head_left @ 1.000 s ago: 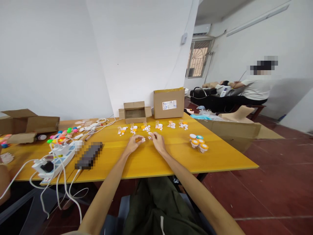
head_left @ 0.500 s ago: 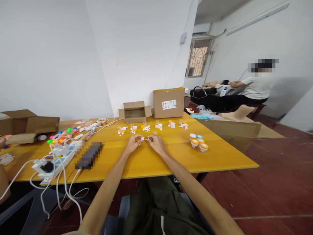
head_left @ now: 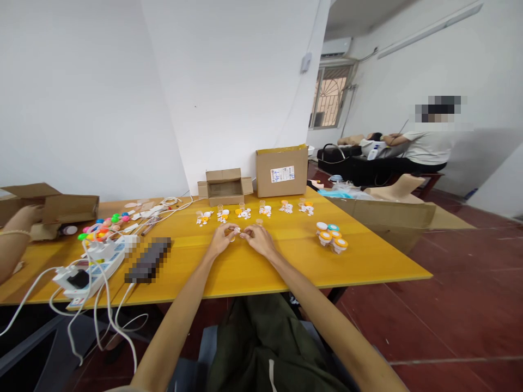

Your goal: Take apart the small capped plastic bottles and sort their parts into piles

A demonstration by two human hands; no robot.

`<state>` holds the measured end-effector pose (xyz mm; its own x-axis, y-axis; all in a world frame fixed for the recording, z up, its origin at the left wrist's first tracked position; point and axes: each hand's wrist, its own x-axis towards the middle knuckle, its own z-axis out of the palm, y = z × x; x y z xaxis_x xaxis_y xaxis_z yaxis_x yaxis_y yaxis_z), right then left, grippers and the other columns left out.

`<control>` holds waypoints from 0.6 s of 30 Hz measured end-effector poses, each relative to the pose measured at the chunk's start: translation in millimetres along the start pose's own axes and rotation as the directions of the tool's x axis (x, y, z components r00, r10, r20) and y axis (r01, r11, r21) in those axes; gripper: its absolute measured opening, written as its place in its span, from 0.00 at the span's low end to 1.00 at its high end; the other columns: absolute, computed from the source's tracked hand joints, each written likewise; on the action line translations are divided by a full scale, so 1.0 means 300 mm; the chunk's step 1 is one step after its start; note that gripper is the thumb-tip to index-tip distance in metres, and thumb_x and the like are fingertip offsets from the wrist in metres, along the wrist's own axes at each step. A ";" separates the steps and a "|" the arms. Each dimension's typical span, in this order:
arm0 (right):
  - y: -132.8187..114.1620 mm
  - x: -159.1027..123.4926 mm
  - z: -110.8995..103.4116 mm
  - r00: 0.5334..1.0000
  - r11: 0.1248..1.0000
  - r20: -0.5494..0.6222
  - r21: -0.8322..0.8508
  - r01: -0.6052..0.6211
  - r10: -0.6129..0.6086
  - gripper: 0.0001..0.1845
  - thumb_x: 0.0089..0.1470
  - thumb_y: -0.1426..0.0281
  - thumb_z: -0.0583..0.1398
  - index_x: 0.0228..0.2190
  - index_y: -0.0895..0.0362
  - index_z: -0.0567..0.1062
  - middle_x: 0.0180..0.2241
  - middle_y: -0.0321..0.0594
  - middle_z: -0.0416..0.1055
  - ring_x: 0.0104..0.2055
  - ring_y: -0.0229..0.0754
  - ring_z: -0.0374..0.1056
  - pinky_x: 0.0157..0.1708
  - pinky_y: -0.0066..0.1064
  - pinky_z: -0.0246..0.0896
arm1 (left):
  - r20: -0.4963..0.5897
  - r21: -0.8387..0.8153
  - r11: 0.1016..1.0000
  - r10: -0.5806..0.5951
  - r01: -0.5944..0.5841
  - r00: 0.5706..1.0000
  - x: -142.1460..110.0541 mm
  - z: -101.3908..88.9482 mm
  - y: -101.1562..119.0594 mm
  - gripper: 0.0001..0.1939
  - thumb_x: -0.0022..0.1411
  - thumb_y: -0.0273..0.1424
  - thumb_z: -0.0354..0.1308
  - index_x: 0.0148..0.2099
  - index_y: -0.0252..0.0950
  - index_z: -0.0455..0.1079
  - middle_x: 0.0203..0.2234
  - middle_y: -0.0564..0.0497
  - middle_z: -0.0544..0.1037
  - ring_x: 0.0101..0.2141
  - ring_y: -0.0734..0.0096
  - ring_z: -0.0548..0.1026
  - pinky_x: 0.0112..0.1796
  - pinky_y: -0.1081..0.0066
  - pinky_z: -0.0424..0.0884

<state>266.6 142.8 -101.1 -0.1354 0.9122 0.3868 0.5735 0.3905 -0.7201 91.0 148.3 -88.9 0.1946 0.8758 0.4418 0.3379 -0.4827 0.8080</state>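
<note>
My left hand [head_left: 221,239] and my right hand [head_left: 257,240] meet over the middle of the yellow table [head_left: 286,261]. Both pinch a tiny white and orange piece [head_left: 237,231] between their fingertips; its exact shape is too small to tell. Just beyond them lies a row of small white and orange parts [head_left: 245,213] with little clear cups. A cluster of small orange- and teal-lidded pots [head_left: 333,237] sits to the right of my right hand.
Two cardboard boxes [head_left: 281,170] stand at the table's far edge, another box [head_left: 53,209] at far left. A power strip with white cables [head_left: 92,264], a dark blurred object [head_left: 147,259] and coloured balls [head_left: 102,226] lie left. Another person's arm [head_left: 14,239] reaches in at left; someone sits at back right.
My hands have drawn closer together, now joined on the small piece. The other person's arm at the far left has risen toward the cardboard box.
</note>
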 end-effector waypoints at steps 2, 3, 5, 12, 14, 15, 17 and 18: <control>-0.005 0.002 -0.001 1.000 0.999 -0.004 0.036 0.025 -0.025 0.04 0.53 0.71 0.63 0.28 0.51 0.79 0.34 0.38 0.79 0.37 0.44 0.72 0.37 0.31 0.64 | 0.005 0.001 1.000 0.003 -0.003 1.000 -0.001 -0.001 0.003 0.04 0.54 0.30 0.64 0.35 0.39 0.78 0.35 0.48 0.82 0.41 0.61 0.77 0.50 0.61 0.70; -0.007 0.002 -0.001 0.999 0.998 -0.005 0.054 0.039 -0.039 0.05 0.54 0.71 0.62 0.28 0.52 0.79 0.34 0.39 0.79 0.37 0.44 0.72 0.38 0.31 0.65 | 0.009 0.001 1.000 0.005 -0.005 1.000 -0.002 -0.001 0.005 0.04 0.54 0.30 0.64 0.34 0.39 0.78 0.35 0.48 0.82 0.41 0.61 0.77 0.50 0.61 0.70; -0.009 0.003 0.001 0.998 0.994 -0.007 0.087 0.065 -0.064 0.07 0.55 0.71 0.60 0.29 0.53 0.79 0.34 0.39 0.79 0.37 0.44 0.73 0.38 0.31 0.66 | 0.020 0.001 1.000 0.008 -0.008 1.000 -0.003 0.000 0.010 0.04 0.54 0.30 0.65 0.34 0.39 0.79 0.34 0.49 0.83 0.41 0.61 0.77 0.50 0.61 0.70; -0.006 0.007 0.020 0.996 0.988 -0.015 0.121 0.094 -0.093 0.08 0.55 0.70 0.59 0.26 0.54 0.77 0.28 0.35 0.77 0.30 0.41 0.71 0.34 0.29 0.64 | 0.063 -0.002 1.000 0.012 -0.012 0.998 -0.005 0.003 0.027 0.03 0.53 0.31 0.66 0.33 0.40 0.79 0.33 0.49 0.83 0.41 0.61 0.77 0.50 0.61 0.70; -0.002 0.007 0.019 0.997 0.992 -0.034 0.103 0.079 -0.076 0.08 0.55 0.69 0.59 0.25 0.54 0.76 0.27 0.35 0.76 0.30 0.41 0.70 0.33 0.29 0.63 | 0.063 0.000 1.000 0.011 -0.011 0.998 -0.006 0.003 0.028 0.04 0.52 0.31 0.67 0.33 0.40 0.79 0.33 0.49 0.83 0.41 0.61 0.77 0.50 0.61 0.69; 0.002 0.007 0.016 0.997 0.994 -0.051 0.088 0.064 -0.060 0.08 0.55 0.69 0.58 0.26 0.54 0.76 0.27 0.35 0.76 0.30 0.41 0.70 0.32 0.29 0.63 | 0.059 0.001 1.000 0.011 -0.011 0.998 -0.006 0.003 0.027 0.04 0.52 0.30 0.67 0.34 0.40 0.79 0.33 0.49 0.83 0.41 0.61 0.77 0.50 0.61 0.69; 0.011 0.007 0.007 0.995 0.999 -0.097 0.046 0.020 -0.015 0.08 0.55 0.67 0.58 0.26 0.53 0.75 0.28 0.37 0.76 0.31 0.42 0.70 0.31 0.29 0.61 | 0.041 0.004 1.000 0.010 -0.010 0.999 -0.007 0.002 0.025 0.05 0.52 0.30 0.66 0.35 0.39 0.79 0.33 0.49 0.82 0.41 0.61 0.77 0.50 0.61 0.69; 0.017 0.007 0.002 0.992 1.000 -0.124 0.022 -0.009 0.012 0.09 0.56 0.66 0.58 0.26 0.53 0.75 0.30 0.38 0.76 0.32 0.43 0.70 0.30 0.29 0.60 | 0.029 0.007 1.000 0.009 -0.009 1.000 -0.007 0.002 0.023 0.06 0.53 0.30 0.66 0.36 0.39 0.79 0.32 0.49 0.82 0.42 0.60 0.77 0.50 0.61 0.69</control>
<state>268.7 146.8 -104.4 -0.0276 0.8942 0.4468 0.5566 0.3850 -0.7362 93.4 143.2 -84.5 0.2245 0.8707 0.4376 0.3425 -0.4909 0.8011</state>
